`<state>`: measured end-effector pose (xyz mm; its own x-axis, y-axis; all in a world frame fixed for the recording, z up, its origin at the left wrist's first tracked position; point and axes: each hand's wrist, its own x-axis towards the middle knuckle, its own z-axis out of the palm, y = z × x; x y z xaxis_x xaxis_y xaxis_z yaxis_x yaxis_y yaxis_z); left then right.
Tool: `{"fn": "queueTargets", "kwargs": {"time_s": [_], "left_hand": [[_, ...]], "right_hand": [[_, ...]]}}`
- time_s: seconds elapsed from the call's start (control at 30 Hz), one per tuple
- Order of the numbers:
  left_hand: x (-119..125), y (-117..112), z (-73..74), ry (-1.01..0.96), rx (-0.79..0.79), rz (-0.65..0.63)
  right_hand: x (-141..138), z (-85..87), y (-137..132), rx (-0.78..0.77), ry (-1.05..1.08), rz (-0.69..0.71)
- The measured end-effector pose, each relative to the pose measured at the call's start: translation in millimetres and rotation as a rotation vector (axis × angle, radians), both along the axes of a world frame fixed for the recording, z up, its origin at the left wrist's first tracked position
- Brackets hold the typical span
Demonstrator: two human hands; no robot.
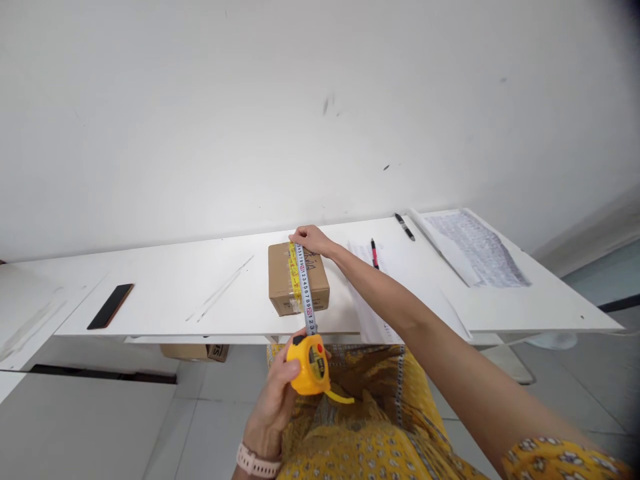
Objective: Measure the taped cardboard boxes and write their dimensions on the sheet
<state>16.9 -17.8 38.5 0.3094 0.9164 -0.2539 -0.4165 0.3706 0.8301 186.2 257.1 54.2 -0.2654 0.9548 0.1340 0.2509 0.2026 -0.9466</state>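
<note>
A small cardboard box (281, 283) with yellow tape sits near the front edge of the white table (200, 293). My left hand (274, 400) is wrapped round a yellow tape measure case (310, 365) just below the table edge. Its blade (305, 290) runs up across the top of the box. My right hand (311, 239) presses the blade's end down at the box's far edge, fingers pinched on it.
A black phone (111, 305) lies at the table's left. Printed papers (473, 247) and a sheet under my right forearm lie to the right, with a red pen (373, 253) and a black pen (405, 227). Another cardboard box (195, 351) sits on the floor beneath.
</note>
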Motion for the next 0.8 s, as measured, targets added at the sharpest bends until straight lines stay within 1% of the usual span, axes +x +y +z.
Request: {"fn": "queueTargets", "kwargs": {"time_s": [0.1, 0.17, 0.23, 0.27, 0.33, 0.43, 0.53, 0.6, 0.7, 0.8], "left_hand": [[-30.9, 7.1, 13.9, 0.026, 0.022, -0.008], [-60.2, 18.7, 26.3, 0.050, 0.045, -0.016], [-92.2, 38.1, 39.0, 0.113, 0.074, 0.034], [-107.7, 50.9, 44.8, 0.156, 0.090, 0.051], [-135.0, 81.7, 54.5, 0.244, 0.109, 0.044], [-161.2, 133.4, 63.1, 0.392, 0.111, -0.052], [-168.6, 177.5, 64.8, 0.509, 0.165, -0.135], [-166.9, 198.1, 62.9, 0.536, 0.194, -0.178], [-161.0, 216.7, 57.8, 0.535, 0.216, -0.222], [-154.3, 225.3, 53.0, 0.518, 0.230, -0.266]], "right_hand": [[19.6, 18.9, -11.0, 0.096, 0.009, -0.095], [37.8, 31.3, -31.1, 0.174, 0.043, -0.150], [53.8, 36.8, -60.5, 0.237, 0.061, -0.182], [59.1, 35.6, -77.0, 0.242, 0.061, -0.201], [62.4, 25.2, -109.4, 0.210, 0.048, -0.197], [51.0, -2.4, -144.7, 0.115, 0.088, -0.187], [33.8, -26.0, -157.5, 0.031, 0.158, -0.250], [25.8, -33.7, -157.7, -0.003, 0.216, -0.301], [19.3, -35.8, -155.0, -0.065, 0.300, -0.302], [14.2, -34.7, -153.8, -0.150, 0.344, -0.256]]}}
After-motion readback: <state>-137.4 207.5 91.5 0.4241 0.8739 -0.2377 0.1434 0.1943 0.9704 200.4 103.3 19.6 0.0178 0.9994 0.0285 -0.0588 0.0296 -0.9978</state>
